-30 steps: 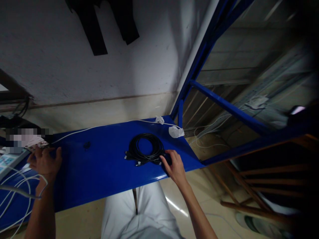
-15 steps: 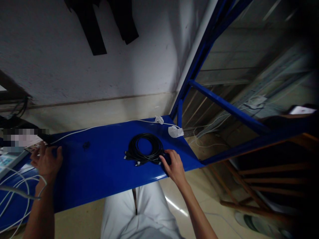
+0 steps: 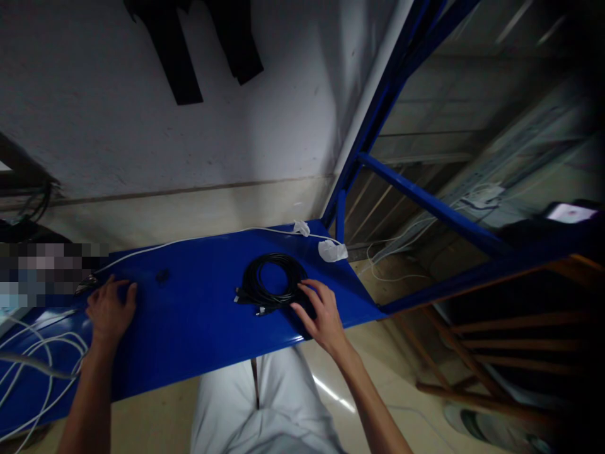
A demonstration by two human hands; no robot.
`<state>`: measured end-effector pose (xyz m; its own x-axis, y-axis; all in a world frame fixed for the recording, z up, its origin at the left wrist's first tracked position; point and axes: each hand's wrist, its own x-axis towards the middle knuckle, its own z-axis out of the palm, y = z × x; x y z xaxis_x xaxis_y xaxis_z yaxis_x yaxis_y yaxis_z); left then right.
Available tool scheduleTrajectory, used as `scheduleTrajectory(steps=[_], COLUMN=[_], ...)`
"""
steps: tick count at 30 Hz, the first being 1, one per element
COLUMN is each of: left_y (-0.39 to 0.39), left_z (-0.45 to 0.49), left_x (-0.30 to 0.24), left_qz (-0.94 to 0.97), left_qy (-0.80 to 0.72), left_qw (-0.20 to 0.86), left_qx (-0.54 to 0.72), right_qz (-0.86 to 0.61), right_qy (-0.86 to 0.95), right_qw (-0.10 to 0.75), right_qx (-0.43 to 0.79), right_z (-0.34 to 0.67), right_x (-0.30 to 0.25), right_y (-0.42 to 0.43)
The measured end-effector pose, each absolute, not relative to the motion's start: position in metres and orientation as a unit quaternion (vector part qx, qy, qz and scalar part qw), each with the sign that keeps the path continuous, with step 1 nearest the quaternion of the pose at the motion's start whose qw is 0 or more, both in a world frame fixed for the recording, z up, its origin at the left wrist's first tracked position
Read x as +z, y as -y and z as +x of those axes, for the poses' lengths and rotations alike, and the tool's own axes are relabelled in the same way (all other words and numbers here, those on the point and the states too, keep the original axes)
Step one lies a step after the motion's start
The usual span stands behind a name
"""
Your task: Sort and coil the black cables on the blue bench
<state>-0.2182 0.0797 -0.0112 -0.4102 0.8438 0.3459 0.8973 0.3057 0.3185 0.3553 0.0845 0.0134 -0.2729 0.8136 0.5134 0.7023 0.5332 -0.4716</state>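
A coil of black cable (image 3: 250, 275) with several plugs at its near side lies flat on the blue table (image 3: 189, 334). At the coil's right edge is my right hand (image 3: 323, 317), its fingers apart and the fingertips touching or just over the cable. My left hand (image 3: 111, 310) rests low over the left part of the table, fingers apart and holding nothing. A small dark item (image 3: 162, 276), perhaps a twist of wire, lies to the right of that hand. What lies under my right palm is hidden.
White cables (image 3: 47, 343) lie in loops at the left, near a blurred-out pile. One white cord (image 3: 189, 240) runs along the back edge to crumpled white scraps (image 3: 333, 251). A blue metal frame (image 3: 425, 195) and a wooden chair (image 3: 515, 343) stand to the right.
My left hand has moved right, away from the blurred pile. My right hand has shifted slightly left and up, further over the coil's edge. The coil has barely moved.
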Motion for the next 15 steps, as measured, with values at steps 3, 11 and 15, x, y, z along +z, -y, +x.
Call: scheduleTrajectory(steps=[3, 11, 15], left_y=[-0.085, -0.084, -0.083], left_z=[-0.213, -0.205, -0.204], left_x=[-0.017, -0.025, -0.026], left_qz=[-0.526, -0.579, -0.585], left_qy=[0.806, 0.770, 0.763], left_qw=[0.053, 0.044, 0.053], left_qx=[-0.266, -0.263, -0.269], right_qz=[-0.409, -0.398, -0.404], right_qy=[0.849, 0.864, 0.862], right_qw=[0.317, 0.276, 0.246], right_qx=[0.111, 0.140, 0.181], right_z=[0.332, 0.319, 0.326], right_x=[0.030, 0.033, 0.042], right_y=[-0.086, -0.106, -0.110])
